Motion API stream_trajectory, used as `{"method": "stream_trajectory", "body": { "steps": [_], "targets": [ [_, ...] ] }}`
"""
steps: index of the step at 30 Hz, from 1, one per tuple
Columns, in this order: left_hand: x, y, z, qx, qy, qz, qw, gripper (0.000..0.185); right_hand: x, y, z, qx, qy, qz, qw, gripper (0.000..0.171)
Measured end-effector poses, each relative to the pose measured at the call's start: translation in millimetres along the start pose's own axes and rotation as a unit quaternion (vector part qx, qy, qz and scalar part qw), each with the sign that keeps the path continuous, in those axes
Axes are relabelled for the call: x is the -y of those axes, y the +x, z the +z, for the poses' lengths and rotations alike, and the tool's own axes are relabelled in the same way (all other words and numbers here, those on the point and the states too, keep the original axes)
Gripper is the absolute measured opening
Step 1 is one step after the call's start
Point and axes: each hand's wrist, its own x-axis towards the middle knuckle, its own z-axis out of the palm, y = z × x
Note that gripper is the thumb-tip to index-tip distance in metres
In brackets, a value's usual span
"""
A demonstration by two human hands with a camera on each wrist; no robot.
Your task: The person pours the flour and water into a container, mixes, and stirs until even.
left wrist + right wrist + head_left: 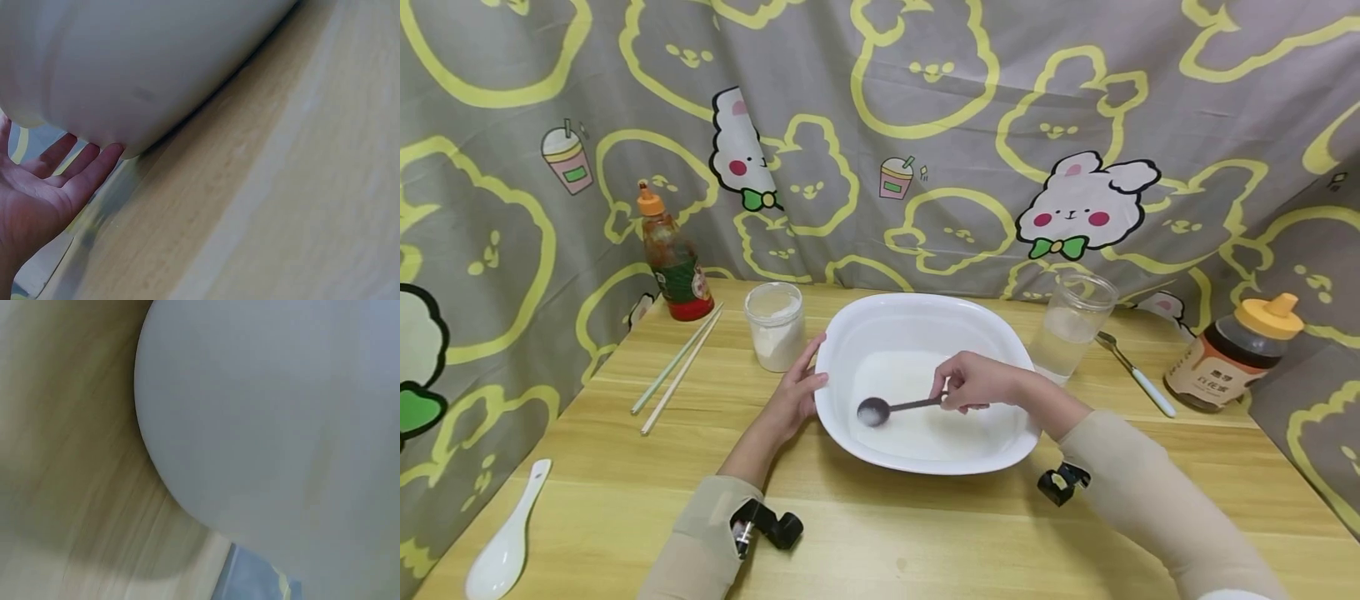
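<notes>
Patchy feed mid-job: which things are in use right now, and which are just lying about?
In use: white bowl, metal spoon, right hand, left hand.

Lying about: sauce bottle, chopsticks, powder jar, glass, honey bottle, white-handled spoon, ceramic spoon.

The right hand (973, 383) is hiding the end of the spoon's (895, 407) handle. The right wrist view is showing only the blurry outside of the white bowl (269, 425), and no hand. The writing on the honey bottle (1232, 354) is looking too small to read.
</notes>
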Motion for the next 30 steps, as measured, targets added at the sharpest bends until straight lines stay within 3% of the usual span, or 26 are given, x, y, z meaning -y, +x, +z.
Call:
{"method": "stream_trajectory", "body": {
  "steps": [7, 11, 16, 22, 26, 30],
  "targets": [
    [0.6, 0.1, 0.4, -0.007, -0.004, -0.006, 1.0000, 0.066, -5, -38, -14, 0.056, -0.034, -0.041, 0.997, 0.013],
    [0.7, 0.4, 0.1, -0.010, -0.004, -0.008, 0.9999, 0.066, -6, -60, -30, 0.043, -0.072, -0.044, 0.996, 0.017],
    [0.3, 0.4, -0.2, -0.007, -0.003, -0.009, 0.9999, 0.066, -6, -74, -50, -0.007, -0.133, 0.004, 0.991, 0.015],
    [-0.3, 0.0, -0.8, -0.002, -0.003, -0.007, 1.0000, 0.067, -14, -62, -61, -0.087, -0.172, 0.054, 0.980, 0.012],
    [-0.9, 0.0, -0.5, -0.001, -0.004, -0.005, 1.0000, 0.068, -20, -44, -57, -0.118, -0.146, 0.062, 0.980, 0.012],
    [-0.7, 0.2, 0.0, -0.005, -0.006, -0.008, 0.9999, 0.069, -22, -28, -48, -0.116, -0.084, 0.051, 0.988, 0.011]
  ]
}}
